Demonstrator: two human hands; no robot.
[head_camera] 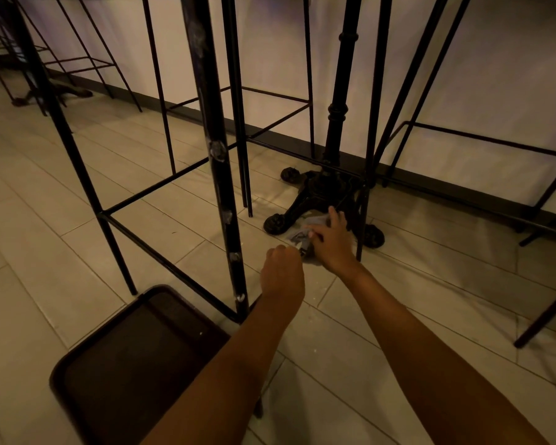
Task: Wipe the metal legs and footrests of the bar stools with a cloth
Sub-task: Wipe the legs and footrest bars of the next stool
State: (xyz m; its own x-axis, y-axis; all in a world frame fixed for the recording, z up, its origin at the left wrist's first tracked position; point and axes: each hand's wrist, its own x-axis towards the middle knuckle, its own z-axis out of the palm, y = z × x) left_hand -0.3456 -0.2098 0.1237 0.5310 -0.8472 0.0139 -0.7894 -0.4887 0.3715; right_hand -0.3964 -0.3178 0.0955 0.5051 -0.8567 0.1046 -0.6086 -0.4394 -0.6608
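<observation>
A pale grey cloth (297, 234) lies crumpled on the tiled floor beside the ornate black table base (318, 194). My right hand (329, 240) reaches down onto the cloth, its fingers spread over and partly curled round it. Just left of it, my left hand (283, 271) is curled into a fist and seems to pinch the cloth's near edge, though the contact is hard to make out. A scuffed black stool leg (220, 175) stands immediately left of my left hand, joined to a thin footrest bar (161, 255). Another thin stool leg (363, 216) rises just right of my right hand.
A dark brown tray (126, 364) lies on the floor at lower left. More black bar stools (482, 146) stand along the white wall with its dark baseboard (446, 187). Stool legs and footrest bars crowd round both hands.
</observation>
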